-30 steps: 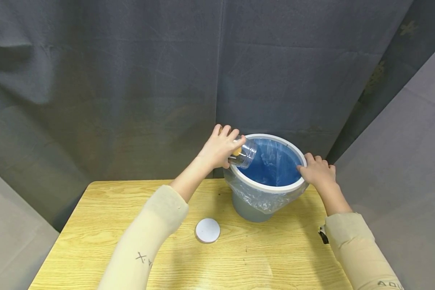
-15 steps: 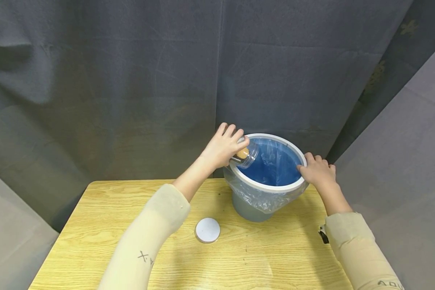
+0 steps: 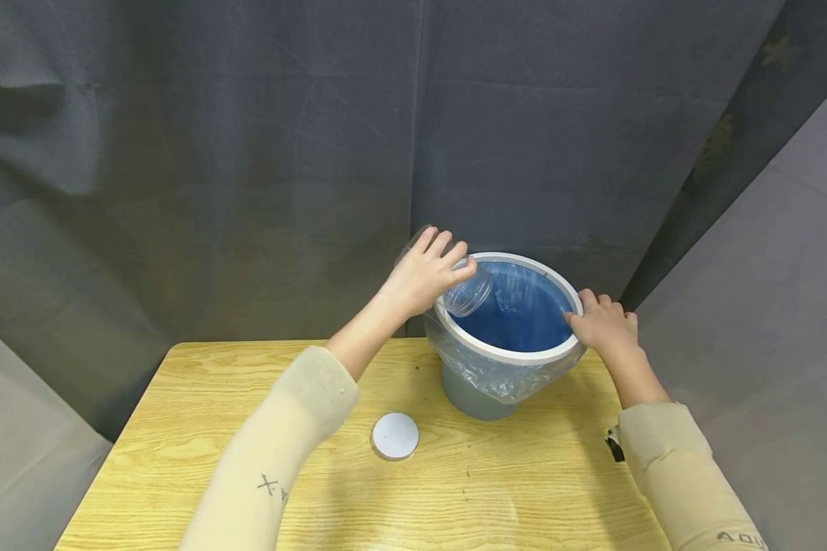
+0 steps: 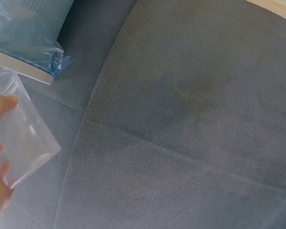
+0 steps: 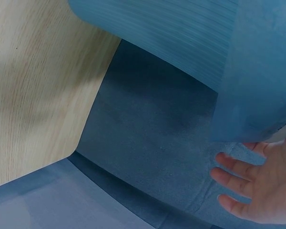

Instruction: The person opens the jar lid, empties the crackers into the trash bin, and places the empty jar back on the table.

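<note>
My left hand [image 3: 423, 277] grips a clear plastic jar [image 3: 469, 295], tilted with its mouth over the left side of the trash can [image 3: 478, 399]. In the left wrist view, the jar [image 4: 35, 131] looks see-through, with nothing distinct inside. A clear plastic bag [image 3: 506, 384] lines the can and hangs over its white rim [image 3: 517, 357]. At the can's right side, my right hand [image 3: 603, 325] holds the rim, thumb on the inner edge. Its other fingers [image 5: 236, 181] spread loosely outside, below the rim. The can's bottom is hidden.
A round white lid [image 3: 395, 436] lies on the wooden table [image 3: 248, 398], left of the can. Grey curtains [image 3: 282, 153] hang behind the table and at both sides. Near the right sleeve [image 3: 668, 451] is a small black object [image 3: 616, 448].
The jar has tipped further, its base rising behind my left hand. An orange round thing and dark contents seen in it earlier no longer show. My right hand stays put.
</note>
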### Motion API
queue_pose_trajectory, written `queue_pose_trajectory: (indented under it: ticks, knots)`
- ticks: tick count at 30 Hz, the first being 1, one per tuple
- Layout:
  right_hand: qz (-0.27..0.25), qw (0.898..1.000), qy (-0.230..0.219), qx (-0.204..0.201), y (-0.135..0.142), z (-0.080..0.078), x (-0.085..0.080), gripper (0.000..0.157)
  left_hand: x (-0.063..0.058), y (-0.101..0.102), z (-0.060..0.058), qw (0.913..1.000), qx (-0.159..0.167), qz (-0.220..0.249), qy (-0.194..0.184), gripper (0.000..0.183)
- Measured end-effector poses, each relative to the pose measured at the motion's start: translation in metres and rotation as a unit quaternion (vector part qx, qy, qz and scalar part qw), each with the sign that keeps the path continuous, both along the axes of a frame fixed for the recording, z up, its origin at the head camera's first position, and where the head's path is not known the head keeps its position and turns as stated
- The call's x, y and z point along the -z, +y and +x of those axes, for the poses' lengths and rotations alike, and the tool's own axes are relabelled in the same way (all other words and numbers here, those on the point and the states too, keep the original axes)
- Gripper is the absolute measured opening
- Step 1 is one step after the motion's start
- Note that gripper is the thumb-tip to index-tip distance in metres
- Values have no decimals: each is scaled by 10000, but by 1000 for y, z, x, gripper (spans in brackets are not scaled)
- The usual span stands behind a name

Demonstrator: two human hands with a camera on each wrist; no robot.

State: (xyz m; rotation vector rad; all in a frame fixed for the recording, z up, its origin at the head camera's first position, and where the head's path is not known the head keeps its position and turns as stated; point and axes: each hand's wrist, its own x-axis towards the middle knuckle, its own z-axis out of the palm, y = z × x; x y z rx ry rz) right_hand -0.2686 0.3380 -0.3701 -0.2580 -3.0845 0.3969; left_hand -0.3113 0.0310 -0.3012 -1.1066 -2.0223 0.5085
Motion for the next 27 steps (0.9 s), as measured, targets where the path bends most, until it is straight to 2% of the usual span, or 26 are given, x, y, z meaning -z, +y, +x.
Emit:
queue_pose_trajectory:
  ticks: [11,20,27]
  knots:
    - [-4,10000,4,0,-1,2,0,57,6,-3,-3,9993,272,213,161,39]
    - [1,10000,41,-16,-2,3,-2,56,8,-3,-2,9992,245,309,96,38]
    - [-4,10000,75,-15,-2,4,-1,57,10,-5,0,9984,164,548,-26,45]
